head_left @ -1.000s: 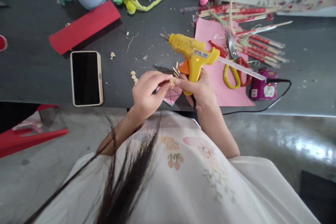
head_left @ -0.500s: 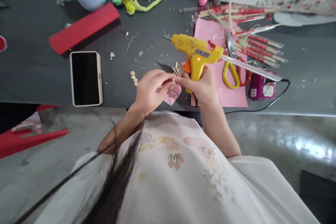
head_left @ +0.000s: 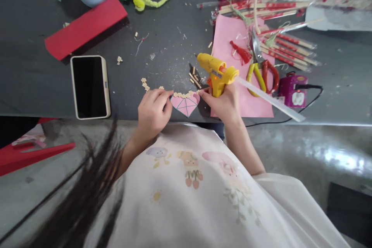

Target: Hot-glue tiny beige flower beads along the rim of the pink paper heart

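Note:
A small pink paper piece [head_left: 186, 107], pointed at the bottom and crossed by dark lines, is between my hands at the table's front edge. Small pale wooden bits [head_left: 183, 95] run along its top. My left hand [head_left: 154, 108] pinches its left edge with thumb and forefinger. My right hand [head_left: 225, 102] is wrapped round the handle of a yellow glue gun [head_left: 216, 70], nozzle pointing left, a long clear glue stick [head_left: 270, 99] out its back. My right thumb touches the paper's upper right corner. Short sticks [head_left: 195, 78] lie just behind.
Left of me lie a phone [head_left: 90, 87] and a red box [head_left: 87, 27]. To the right, pink paper [head_left: 226, 35] bears scissors [head_left: 257, 56] and a red tassel [head_left: 241, 52]. Beside it is a purple box [head_left: 293, 89] with a black cord. Wrapped sticks [head_left: 290, 48] lie farther back.
My hands have drawn apart, the left moving left to the paper's edge, uncovering the paper and its row of wooden bits. The glue gun has dropped slightly toward me, revealing the red tassel.

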Action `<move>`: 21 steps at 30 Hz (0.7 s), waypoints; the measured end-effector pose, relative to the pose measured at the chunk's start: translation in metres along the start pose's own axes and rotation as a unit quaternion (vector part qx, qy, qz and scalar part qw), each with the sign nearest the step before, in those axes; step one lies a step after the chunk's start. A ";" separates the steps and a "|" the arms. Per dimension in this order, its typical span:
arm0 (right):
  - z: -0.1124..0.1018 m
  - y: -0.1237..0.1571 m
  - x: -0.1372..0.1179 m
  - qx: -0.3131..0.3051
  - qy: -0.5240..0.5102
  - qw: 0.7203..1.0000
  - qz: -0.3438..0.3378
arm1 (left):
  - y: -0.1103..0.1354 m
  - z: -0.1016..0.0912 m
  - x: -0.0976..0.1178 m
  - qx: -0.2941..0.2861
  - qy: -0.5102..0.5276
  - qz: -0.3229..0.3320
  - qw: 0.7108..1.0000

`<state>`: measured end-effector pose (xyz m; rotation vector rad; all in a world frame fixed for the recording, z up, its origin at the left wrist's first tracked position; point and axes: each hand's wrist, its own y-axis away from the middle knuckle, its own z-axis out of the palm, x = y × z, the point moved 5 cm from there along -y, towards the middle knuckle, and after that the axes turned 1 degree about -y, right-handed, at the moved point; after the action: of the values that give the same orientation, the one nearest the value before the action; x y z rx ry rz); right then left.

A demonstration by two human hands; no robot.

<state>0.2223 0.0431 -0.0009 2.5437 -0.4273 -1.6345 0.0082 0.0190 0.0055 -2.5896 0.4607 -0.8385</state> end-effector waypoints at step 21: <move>0.008 0.001 0.020 0.020 0.068 0.997 -0.027 | 0.003 0.026 0.028 -0.048 0.010 0.131 0.990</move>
<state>0.2223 0.0376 -0.0218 2.6972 -0.3865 -1.4705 0.0453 0.0114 -0.0010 -2.5332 0.8446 -0.7670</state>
